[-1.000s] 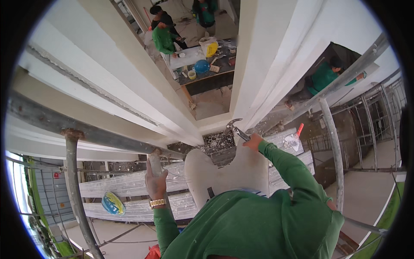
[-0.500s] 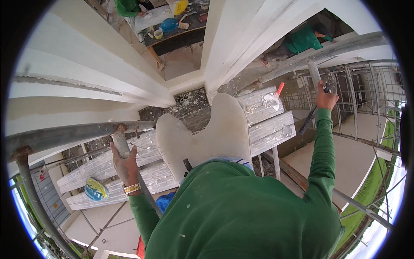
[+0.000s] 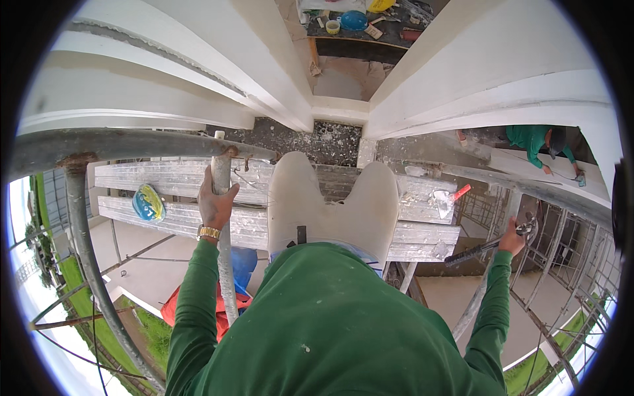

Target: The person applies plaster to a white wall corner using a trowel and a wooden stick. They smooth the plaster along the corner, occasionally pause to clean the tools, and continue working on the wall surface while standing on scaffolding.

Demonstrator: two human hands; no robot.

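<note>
My left hand, with a gold watch at the wrist, is wrapped round a plaster-spattered upright scaffold pole. Its thumb lies on one side of the pole and the fingers on the other. At the right, my right hand is closed on a hammer with a black handle and metal head. The handle slants down to the left, and another scaffold pole runs close beside that hand. A red-handled scraper lies on the planks beyond my knees.
A rounded blue and yellow object rests on the left planks. A thick horizontal pipe crosses at left. Red cloth and blue sheeting hang below. A co-worker in green works at far right. Tools and helmets cover a table beyond the opening.
My view has turned, so walls and planks sit differently. The right hand with the hammer appears lower, its handle now nearer level. My left hand stays at its pole.
</note>
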